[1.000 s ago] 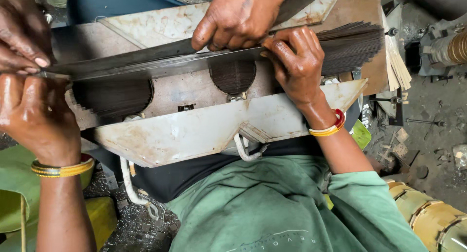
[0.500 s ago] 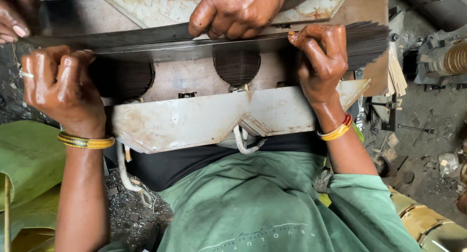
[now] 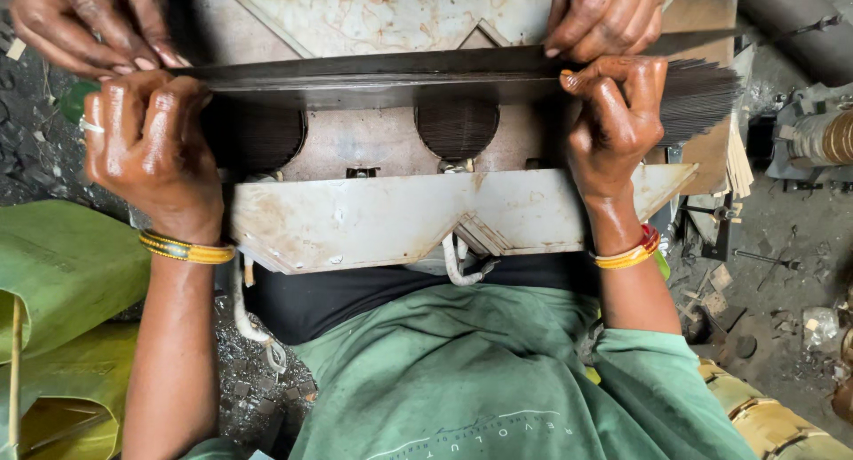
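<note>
My left hand (image 3: 153,149) and my right hand (image 3: 613,122) both grip a long stack of thin dark metal sheets (image 3: 382,74), one hand at each end. The stack lies across a pale steel frame (image 3: 391,216) with angled plates, above two dark round coil windings (image 3: 458,127). The sheets fan out past my right hand at the right end (image 3: 697,91). Another person's two hands hold the same stack from the far side, one at top left (image 3: 84,25) and one at top right (image 3: 604,16).
Green sacking (image 3: 62,273) lies at the left over dark gritty ground (image 3: 35,149). A copper-wound coil (image 3: 831,136) and metal scraps sit at the right. A yellow ribbed part (image 3: 764,420) shows at bottom right. My green shirt (image 3: 498,380) fills the bottom centre.
My left hand has moved right and up along the stack and closed on it. The sheets have risen closer to the far plate, and the other person's hands have shifted along the top edge.
</note>
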Action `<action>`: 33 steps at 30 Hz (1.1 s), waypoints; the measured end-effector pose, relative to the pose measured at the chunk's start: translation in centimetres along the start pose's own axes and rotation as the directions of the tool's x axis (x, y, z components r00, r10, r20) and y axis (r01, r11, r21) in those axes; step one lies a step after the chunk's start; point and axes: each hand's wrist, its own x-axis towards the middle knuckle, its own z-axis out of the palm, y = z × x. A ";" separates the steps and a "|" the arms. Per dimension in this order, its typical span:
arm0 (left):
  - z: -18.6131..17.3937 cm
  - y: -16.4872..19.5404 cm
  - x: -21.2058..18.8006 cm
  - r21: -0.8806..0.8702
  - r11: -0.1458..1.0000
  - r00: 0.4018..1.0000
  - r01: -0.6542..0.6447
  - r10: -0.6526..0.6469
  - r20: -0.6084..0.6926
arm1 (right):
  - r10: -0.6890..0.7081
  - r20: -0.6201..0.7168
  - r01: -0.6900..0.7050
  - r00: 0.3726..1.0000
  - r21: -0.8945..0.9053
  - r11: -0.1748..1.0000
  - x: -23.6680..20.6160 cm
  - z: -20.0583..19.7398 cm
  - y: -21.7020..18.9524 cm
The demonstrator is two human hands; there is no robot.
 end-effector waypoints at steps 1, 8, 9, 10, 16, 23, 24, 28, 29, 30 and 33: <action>-0.1 0.1 0.0 -0.007 1.000 1.000 0.001 -0.001 0.010 | 0.018 0.009 -0.018 1.000 0.007 1.000 -0.1 0.0 0.0; 0.0 0.3 -0.5 -0.030 0.999 0.999 0.031 -0.030 0.032 | -0.008 -0.022 0.009 1.000 0.021 1.000 -0.3 0.3 -0.2; 0.1 0.2 -0.5 -0.039 0.999 0.999 0.031 -0.030 0.023 | -0.017 -0.028 0.017 0.999 0.023 1.000 -0.2 0.4 -0.2; 0.1 0.1 -0.5 -0.036 0.999 0.999 0.031 -0.031 0.016 | -0.027 -0.044 0.028 0.999 0.025 0.999 -0.2 0.5 -0.2; 0.3 0.2 -0.1 -0.005 0.999 0.999 0.040 -0.039 0.028 | -0.004 0.000 0.004 1.000 -0.002 1.000 -0.1 0.3 -0.1; 0.1 0.3 -0.3 -0.042 0.999 1.000 0.019 -0.019 0.017 | -0.081 0.056 0.086 0.995 -0.076 0.993 -1.0 -1.6 0.8; 0.1 0.2 -0.5 -0.039 0.999 0.999 0.022 -0.021 0.029 | -0.043 0.056 0.048 0.997 -0.079 0.996 -1.1 -1.7 1.1; 0.3 -0.2 -1.0 -0.005 0.999 0.997 0.040 -0.040 0.063 | 0.076 0.049 -0.075 0.996 -0.022 0.997 -1.0 -1.7 2.5; 0.4 -0.3 -1.1 0.005 0.999 0.997 0.040 -0.040 0.065 | 0.096 0.047 -0.096 0.994 0.011 0.995 -0.9 -1.7 2.7; 0.4 -0.3 -1.2 0.017 0.999 0.997 0.036 -0.037 0.065 | 0.078 0.051 -0.078 0.996 0.004 0.997 -0.8 -1.7 2.9; 0.6 -0.5 -1.3 0.046 0.998 0.998 0.031 -0.033 0.057 | 0.013 0.076 -0.011 0.997 -0.021 1.000 -0.6 -1.8 2.9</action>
